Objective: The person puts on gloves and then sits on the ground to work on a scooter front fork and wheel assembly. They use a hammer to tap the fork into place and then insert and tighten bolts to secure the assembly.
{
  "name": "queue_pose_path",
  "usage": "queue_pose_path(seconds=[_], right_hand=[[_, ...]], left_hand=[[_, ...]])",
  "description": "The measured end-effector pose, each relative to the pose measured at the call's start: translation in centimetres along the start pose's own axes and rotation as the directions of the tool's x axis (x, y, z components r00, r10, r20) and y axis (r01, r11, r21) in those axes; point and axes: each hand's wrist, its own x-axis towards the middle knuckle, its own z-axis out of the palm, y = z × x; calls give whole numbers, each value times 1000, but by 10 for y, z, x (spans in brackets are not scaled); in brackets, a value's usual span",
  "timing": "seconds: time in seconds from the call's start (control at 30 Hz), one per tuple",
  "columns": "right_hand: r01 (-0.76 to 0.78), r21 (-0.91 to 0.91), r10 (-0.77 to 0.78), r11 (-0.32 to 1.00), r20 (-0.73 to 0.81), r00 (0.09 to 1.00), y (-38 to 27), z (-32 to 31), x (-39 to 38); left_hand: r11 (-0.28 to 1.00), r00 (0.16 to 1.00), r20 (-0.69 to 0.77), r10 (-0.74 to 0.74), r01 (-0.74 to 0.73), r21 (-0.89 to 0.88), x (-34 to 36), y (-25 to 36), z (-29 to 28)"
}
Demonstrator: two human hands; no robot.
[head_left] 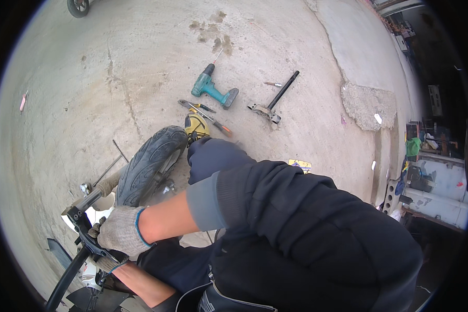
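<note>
Both my hands wear grey knitted gloves and are at a black fork clamp [80, 220] on the lower left, from which a black stem tube [67, 279] runs down. My right hand [120, 231] reaches across with its fingers curled on the clamp. Just below it, my left hand [108, 261] grips the clamp's underside, its fingers partly hidden. A silver fork leg [90, 200] with a ribbed boot joins the clamp beside a black tyre [152, 162].
A teal cordless drill [211, 89], pliers [191, 107], and an orange-handled screwdriver [218, 126] lie on the concrete. Farther right is another black stem with a clamp [275, 101] beside a small metal bolt [273, 84]. A T-shaped wrench [112, 165] lies by the tyre. My yellow shoe [196, 127] stands near it.
</note>
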Motion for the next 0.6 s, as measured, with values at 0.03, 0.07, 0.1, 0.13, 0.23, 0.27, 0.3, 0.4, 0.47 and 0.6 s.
queue_pose_path(seconds=[0.03, 0.07, 0.1, 0.13, 0.23, 0.27, 0.3, 0.4, 0.47, 0.6], right_hand=[[2, -16, -2, 1000, -23, 1000, 1, 1, 1], [-5, -30, 5, 1000, -6, 1000, 2, 2, 2], [4, -43, -4, 999, -10, 1000, 3, 2, 3], [5, -58, -3, 998, 25, 1000, 5, 2, 4], [19, -65, -13, 998, 86, 996, 7, 1, 5], [8, -69, -1, 998, 106, 994, 6, 1, 5], [43, -24, -41, 999, 48, 998, 6, 2, 4], [83, 43, -80, 996, -52, 995, 3, 2, 3], [63, 32, -61, 998, -54, 997, 3, 2, 2], [55, -12, -55, 998, -22, 998, 3, -1, -3]], left_hand=[[996, 998, -56, 5, 0, 89, 2, -1, -4], [973, 997, -5, 76, -73, 219, 3, -2, -8], [910, 988, 22, 151, -147, 386, 3, -4, -11], [851, 981, 65, 183, -191, 489, 4, -4, -12], [932, 984, 93, 148, -171, 318, 3, -3, -13], [921, 982, 115, 149, -180, 346, 3, -2, -13], [867, 978, 70, 196, -206, 454, 3, -2, -12], [991, 996, 28, 80, -83, 106, -1, 1, -14], [991, 995, 102, 5, 9, -131, -4, 3, -14], [993, 988, 156, 7, 11, -115, -8, 7, -5]])
